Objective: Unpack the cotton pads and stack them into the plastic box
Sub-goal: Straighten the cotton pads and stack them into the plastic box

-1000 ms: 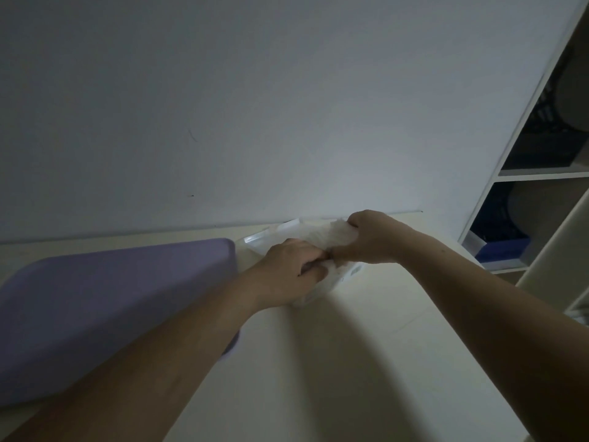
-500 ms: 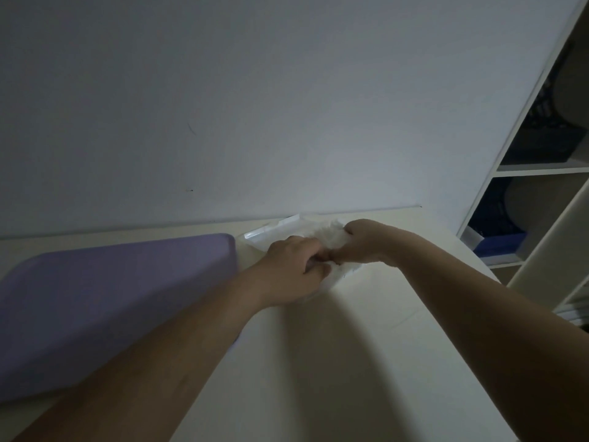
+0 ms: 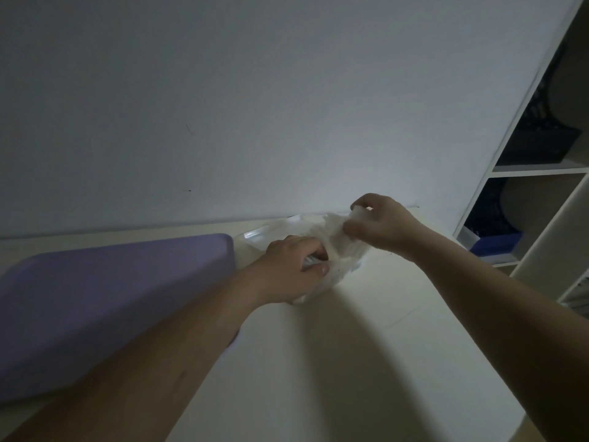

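A tray [image 3: 111, 298] lies at the left of the worktop [image 3: 334, 362]. The plastic box [image 3: 261, 234] sits just right of the tray's far corner, close to the wall [image 3: 255, 106] behind. The pack of cotton pads [image 3: 338, 240] is at the box's right, gripped by the left hand [image 3: 287, 269] in front and the right hand [image 3: 382, 224] further back. A shelf unit [image 3: 541, 170] stands to the right of the worktop.

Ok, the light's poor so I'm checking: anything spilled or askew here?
Nothing stands out. The left hand and right hand grip the pad pack by the box; no pads lie loose on the table.
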The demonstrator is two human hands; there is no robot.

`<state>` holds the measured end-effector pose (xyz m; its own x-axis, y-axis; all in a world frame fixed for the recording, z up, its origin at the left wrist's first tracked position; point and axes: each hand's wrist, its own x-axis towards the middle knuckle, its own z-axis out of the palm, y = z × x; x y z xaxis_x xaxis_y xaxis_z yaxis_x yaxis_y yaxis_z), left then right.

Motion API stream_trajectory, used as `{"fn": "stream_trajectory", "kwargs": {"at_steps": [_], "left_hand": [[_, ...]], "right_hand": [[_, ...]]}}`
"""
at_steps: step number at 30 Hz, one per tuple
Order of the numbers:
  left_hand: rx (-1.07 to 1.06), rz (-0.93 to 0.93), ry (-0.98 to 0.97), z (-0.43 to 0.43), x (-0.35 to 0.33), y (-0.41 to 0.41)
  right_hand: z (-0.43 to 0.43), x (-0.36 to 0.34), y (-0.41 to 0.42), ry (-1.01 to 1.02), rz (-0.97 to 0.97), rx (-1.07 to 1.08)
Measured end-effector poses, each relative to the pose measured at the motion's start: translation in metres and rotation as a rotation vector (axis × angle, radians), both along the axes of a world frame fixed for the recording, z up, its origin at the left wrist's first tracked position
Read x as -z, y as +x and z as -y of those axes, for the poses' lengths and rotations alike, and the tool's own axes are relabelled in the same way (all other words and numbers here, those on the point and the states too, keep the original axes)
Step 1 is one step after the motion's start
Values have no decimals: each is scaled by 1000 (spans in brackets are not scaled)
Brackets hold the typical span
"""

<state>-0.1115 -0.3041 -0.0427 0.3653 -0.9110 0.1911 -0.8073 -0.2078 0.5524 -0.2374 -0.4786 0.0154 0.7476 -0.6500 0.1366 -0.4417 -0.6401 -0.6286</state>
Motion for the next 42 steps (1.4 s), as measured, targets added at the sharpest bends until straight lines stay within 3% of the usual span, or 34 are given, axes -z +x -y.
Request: {"fn": "stream_trajectory", "kwargs": {"at_steps": [6, 9, 13, 16, 19, 22, 27, 31, 36, 39, 42], "left_hand": [[-61, -269, -66, 4, -13, 0], [-133, -28, -96, 20, -36, 4], [-5, 360, 149, 53, -56, -2], [30, 377, 266, 70, -53, -5], [11, 402, 245, 77, -40, 1], [-32, 308, 165, 81, -33, 6], [-56, 224, 194, 78, -34, 11], [-150, 154, 18, 60, -45, 15], [-165, -214, -43, 43, -45, 4], [-179, -259, -88, 41, -41, -2], [-121, -187, -69, 40, -40, -7]], "right_hand": [[0, 3, 2, 205, 248, 183], [-2, 8, 6, 291, 324, 234], [-1, 12, 2, 336, 422, 319], [2, 13, -5, 365, 452, 365], [5, 14, -9, 399, 447, 330], [3, 15, -11, 402, 444, 276], [5, 17, -9, 382, 309, 137], [4, 17, -11, 234, 230, 87], [-8, 7, -9, 318, 220, 6], [-9, 2, -10, 369, 166, -52], [-7, -2, -15, 428, 201, -14]]}}
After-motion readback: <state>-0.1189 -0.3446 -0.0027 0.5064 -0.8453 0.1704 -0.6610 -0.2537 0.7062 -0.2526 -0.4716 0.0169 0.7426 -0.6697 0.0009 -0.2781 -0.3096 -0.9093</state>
